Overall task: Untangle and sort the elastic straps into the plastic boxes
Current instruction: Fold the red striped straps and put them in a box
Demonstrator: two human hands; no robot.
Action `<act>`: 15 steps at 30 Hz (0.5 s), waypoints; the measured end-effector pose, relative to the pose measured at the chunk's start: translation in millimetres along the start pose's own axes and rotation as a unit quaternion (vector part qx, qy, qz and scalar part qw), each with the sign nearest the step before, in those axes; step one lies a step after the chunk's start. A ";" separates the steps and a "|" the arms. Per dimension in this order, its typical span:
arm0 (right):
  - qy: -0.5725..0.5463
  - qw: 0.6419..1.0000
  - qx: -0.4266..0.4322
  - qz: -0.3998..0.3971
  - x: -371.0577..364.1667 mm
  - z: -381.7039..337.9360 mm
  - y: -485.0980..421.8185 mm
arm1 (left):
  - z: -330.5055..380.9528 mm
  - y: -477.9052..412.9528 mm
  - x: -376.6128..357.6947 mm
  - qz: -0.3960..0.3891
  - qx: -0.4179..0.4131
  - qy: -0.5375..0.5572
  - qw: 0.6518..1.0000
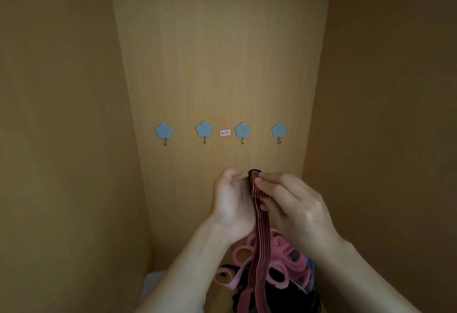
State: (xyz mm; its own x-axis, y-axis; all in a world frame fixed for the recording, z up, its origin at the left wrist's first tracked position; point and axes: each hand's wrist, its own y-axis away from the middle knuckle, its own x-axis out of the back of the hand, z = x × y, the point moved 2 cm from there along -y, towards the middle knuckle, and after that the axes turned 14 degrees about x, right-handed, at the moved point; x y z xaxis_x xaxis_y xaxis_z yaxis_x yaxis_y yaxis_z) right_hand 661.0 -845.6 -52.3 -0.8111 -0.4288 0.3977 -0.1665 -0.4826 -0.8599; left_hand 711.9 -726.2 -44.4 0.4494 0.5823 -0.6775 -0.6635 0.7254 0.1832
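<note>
Two hands up at the lower middle of the frame, low in front of the wooden back panel. My right hand pinches the striped red-and-black strap near its folded top, fingertips curled over the band's edge. My left hand sits just beside it, palm toward me, fingers curled in. It meets the strap's left edge, but I cannot tell whether it actually grips.

The strap hangs straight down between my wrists and runs off the bottom edge. Behind it, at lower centre, lies the tangled pile of pink and black straps.

Open panel above my hands, up to a row of four blue flower hooks with a small red-bordered label between the middle two. Left wall and right wall stand well apart from my hands.
</note>
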 end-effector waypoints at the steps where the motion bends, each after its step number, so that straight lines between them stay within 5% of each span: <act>1: 0.000 1.000 0.005 -0.011 -2.2 -0.2 3.5 | 2.0 -0.3 -0.6 0.000 0.005 -0.009 1.000; 7: -0.012 0.999 -0.007 -0.037 -9.5 -3.2 5.3 | 6.8 -8.1 -9.8 0.044 0.018 -0.026 0.999; 12: -0.025 0.995 -0.023 -0.092 -3.4 -11.6 2.9 | 10.1 -20.0 -2.0 0.185 -0.048 -0.048 0.980; 15: -0.152 0.976 -0.142 -0.066 8.8 -12.1 -7.3 | 10.9 -19.5 1.3 0.226 -0.115 -0.168 0.952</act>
State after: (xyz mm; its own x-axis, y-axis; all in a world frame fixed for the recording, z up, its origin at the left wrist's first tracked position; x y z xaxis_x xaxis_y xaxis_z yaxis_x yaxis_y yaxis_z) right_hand 648.3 -836.6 -46.4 -0.5762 -0.6047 0.5499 -0.4413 -0.3362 -0.8320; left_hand 732.0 -735.6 -41.1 0.2269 0.9290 -0.2923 -0.9310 0.2950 0.2150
